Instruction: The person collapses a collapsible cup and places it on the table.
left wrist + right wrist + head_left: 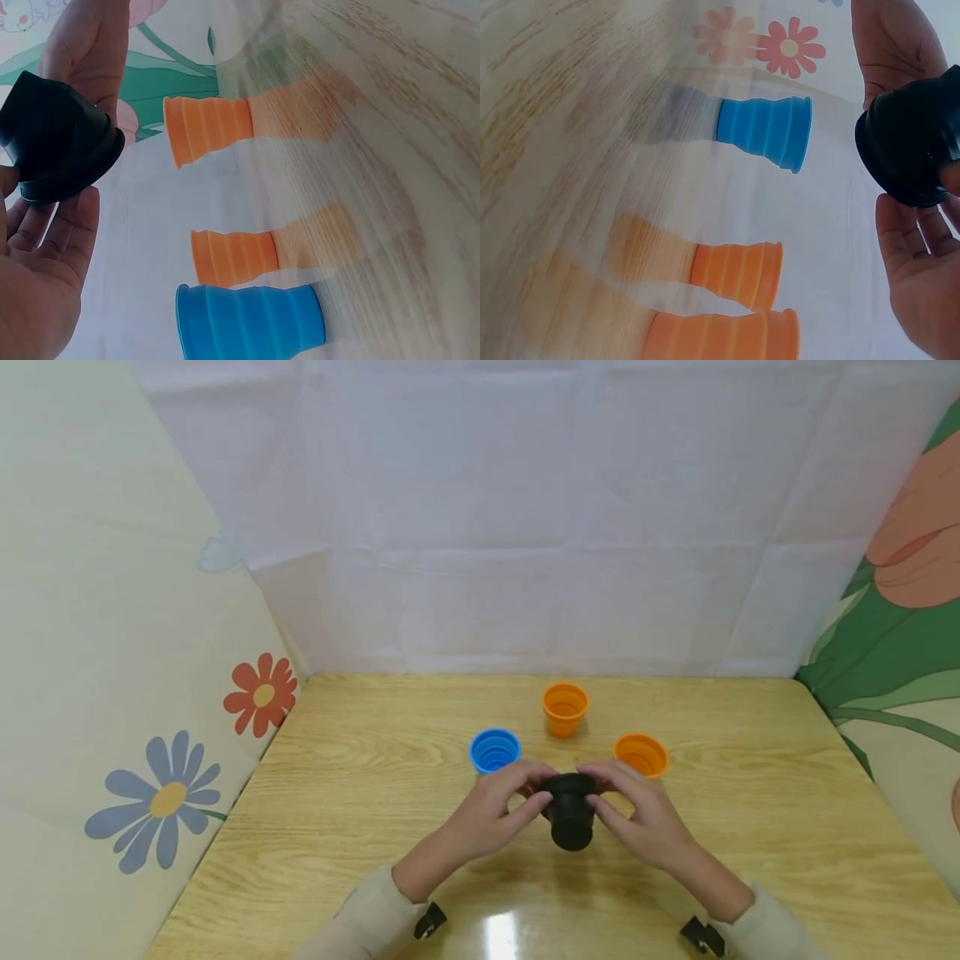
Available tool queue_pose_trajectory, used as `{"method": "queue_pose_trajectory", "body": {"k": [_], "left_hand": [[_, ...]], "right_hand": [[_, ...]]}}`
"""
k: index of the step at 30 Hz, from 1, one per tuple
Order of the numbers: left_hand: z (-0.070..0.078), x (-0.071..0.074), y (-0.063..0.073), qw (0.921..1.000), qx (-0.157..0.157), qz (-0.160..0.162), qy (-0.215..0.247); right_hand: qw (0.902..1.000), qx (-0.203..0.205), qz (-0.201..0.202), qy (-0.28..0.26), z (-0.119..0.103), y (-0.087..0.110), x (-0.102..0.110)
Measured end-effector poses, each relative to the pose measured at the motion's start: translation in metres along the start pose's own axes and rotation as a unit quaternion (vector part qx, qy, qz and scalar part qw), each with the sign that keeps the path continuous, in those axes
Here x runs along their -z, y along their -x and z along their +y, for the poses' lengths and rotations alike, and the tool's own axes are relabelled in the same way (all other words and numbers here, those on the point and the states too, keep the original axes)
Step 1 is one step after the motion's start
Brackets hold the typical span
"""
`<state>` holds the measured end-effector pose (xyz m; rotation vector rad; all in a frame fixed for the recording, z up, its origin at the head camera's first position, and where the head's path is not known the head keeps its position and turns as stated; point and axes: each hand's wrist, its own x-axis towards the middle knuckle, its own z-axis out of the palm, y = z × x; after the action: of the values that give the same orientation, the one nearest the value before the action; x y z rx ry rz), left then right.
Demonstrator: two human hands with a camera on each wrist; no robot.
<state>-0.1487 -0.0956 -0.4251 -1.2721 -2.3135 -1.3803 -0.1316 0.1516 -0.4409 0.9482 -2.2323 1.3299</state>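
Both hands grip a black ribbed cup point(572, 814), raised above the wooden table. It is tilted, its wide rim facing away from the body and its narrow base toward it. The left hand point(498, 810) holds the rim from the left, thumb on the near side. From the right, the right hand point(641, 814) pinches it in the same way. Just beyond the left hand stands a blue ribbed cup point(247, 322), upright. An orange ribbed cup point(642, 755) is beyond the right hand, partly overlapped by its fingers in the head view. Another orange cup point(565, 710) stands farther back, between them.
The wooden table point(360, 793) runs back to a white cloth point(480, 527). Flower-printed cloths hang at the left point(90, 652) and right point(907, 677). Black straps or clips point(430, 921) show by the sleeves.
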Motion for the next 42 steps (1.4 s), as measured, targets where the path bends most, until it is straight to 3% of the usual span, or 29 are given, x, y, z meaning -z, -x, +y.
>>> {"method": "queue_pose_trajectory", "body": {"k": [8, 12, 16, 23, 28, 33, 37, 42], "left_hand": [[0.0018, 0.0005, 0.0016, 0.9993, 0.020, 0.022, 0.022], [0.0011, 0.0005, 0.0021, 0.9987, 0.026, 0.017, 0.041], [0.0010, 0.0005, 0.0022, 0.9983, 0.031, 0.004, 0.050], [0.0023, -0.0011, -0.0003, 0.9990, 0.030, -0.019, 0.026], [0.0026, -0.0021, -0.0007, 0.9998, 0.016, -0.008, 0.004], [0.0035, -0.0016, 0.0002, 0.9994, 0.030, 0.016, 0.007], [0.0023, -0.0019, 0.0012, 0.9977, 0.036, 0.051, 0.026], [0.0023, -0.0023, 0.0018, 0.9949, 0.044, 0.071, 0.057]], "right_hand": [[0.9916, -0.042, 0.003, -0.122, 0.0018, 0.0003, 0.0002], [0.9869, -0.062, -0.003, -0.149, 0.0005, -0.0001, 0.0005], [0.9919, -0.043, -0.005, -0.120, -0.0010, -0.0011, 0.0012], [0.9998, 0.004, -0.005, -0.016, -0.0026, -0.0041, 0.0021], [0.9999, 0.007, -0.002, -0.007, -0.0022, -0.0044, 0.0006], [0.9974, -0.025, 0.003, -0.068, 0.0009, -0.0018, 0.0010], [0.9884, -0.055, -0.011, -0.141, 0.0032, 0.0005, 0.0026], [0.9804, -0.059, -0.030, -0.186, 0.0053, 0.0018, 0.0015]]}}
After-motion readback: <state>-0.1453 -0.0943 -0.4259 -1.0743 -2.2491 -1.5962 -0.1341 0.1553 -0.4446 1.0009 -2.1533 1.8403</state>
